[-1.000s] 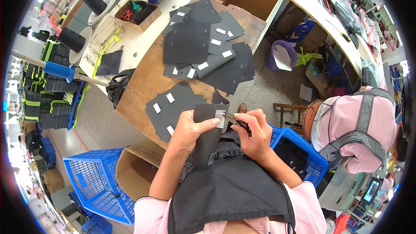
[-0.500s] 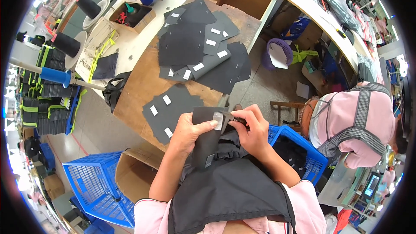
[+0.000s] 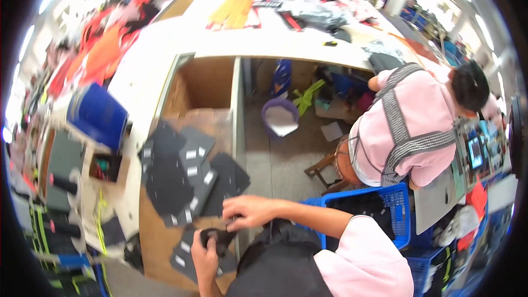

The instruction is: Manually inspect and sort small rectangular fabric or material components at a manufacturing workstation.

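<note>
My left hand is closed on a black fabric piece, bunched or folded in front of my apron. Just above it, my right hand has curled fingers close over the piece. What those fingers hold, if anything, is hidden under them, and I cannot tell whether they touch the fabric. Beyond my hands, a stack of black fabric panels with small white labels lies on the brown board. More labelled panels lie partly behind my left hand.
A blue crate with dark pieces stands to my right. Beside it a person in pink sits on a wooden stool. A purple bin is under the white table. A blue machine stands at left.
My view has swung up and right. Both hands have shifted left in view, over the board's edge, and the fabric piece is now bunched. The small dark cutting tool at my right hand no longer shows.
</note>
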